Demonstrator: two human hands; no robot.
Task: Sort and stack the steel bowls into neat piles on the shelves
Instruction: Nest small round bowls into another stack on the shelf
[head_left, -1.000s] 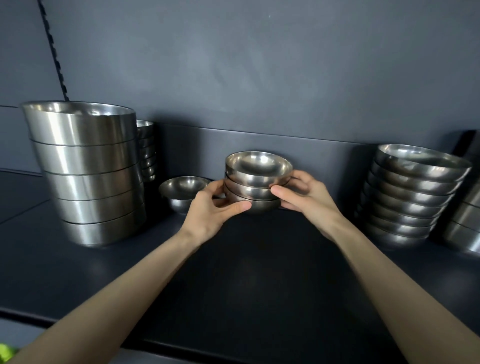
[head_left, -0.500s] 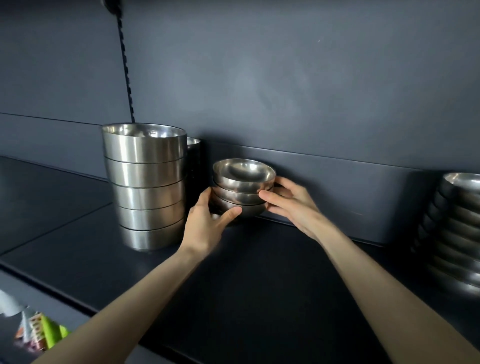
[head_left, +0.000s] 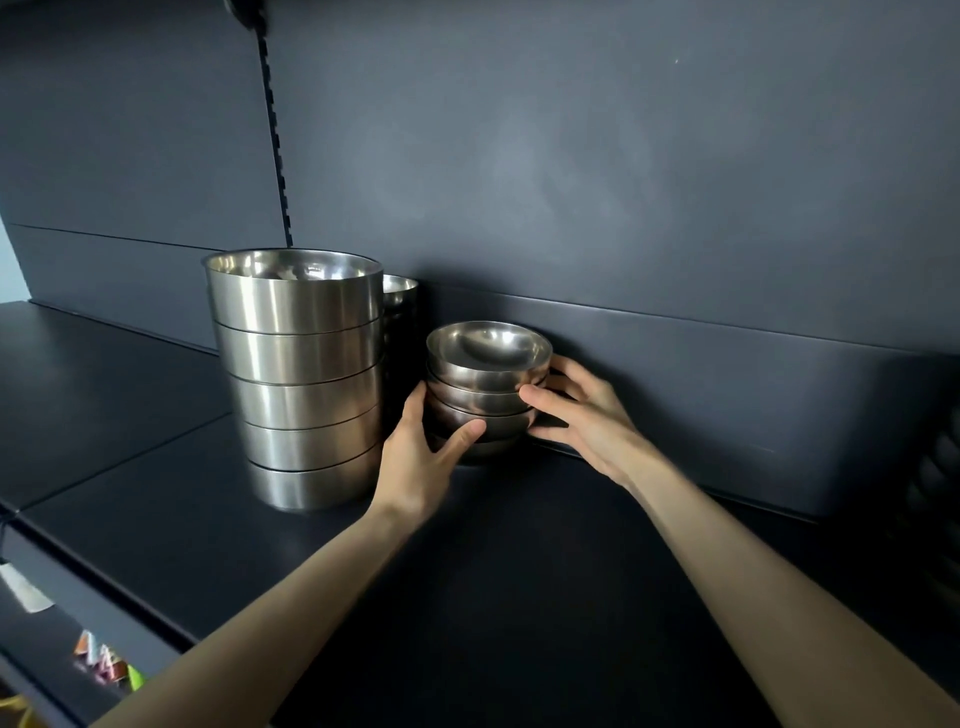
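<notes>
A small stack of round steel bowls (head_left: 488, 374) stands on the dark shelf (head_left: 519, 597), close to the back wall. My left hand (head_left: 421, 462) grips its lower left side, thumb across the front. My right hand (head_left: 582, 421) holds the right side, fingers on the middle bowls. Left of it rises a tall stack of several large straight-sided steel bowls (head_left: 301, 379). Behind that, another stack of small bowls (head_left: 400, 288) is mostly hidden.
The shelf's back panel (head_left: 675, 364) runs right behind the small stack. A slotted upright (head_left: 272, 135) climbs the wall at upper left. A lower shelf with colourful packets (head_left: 101, 662) shows at bottom left. Dark bowl shapes (head_left: 935, 483) lie at the right edge.
Both hands carried the small stack leftwards, over the single bowl that stood alone, and it now sits next to the tall stack. The view swung left, so the right-hand pile left the frame.
</notes>
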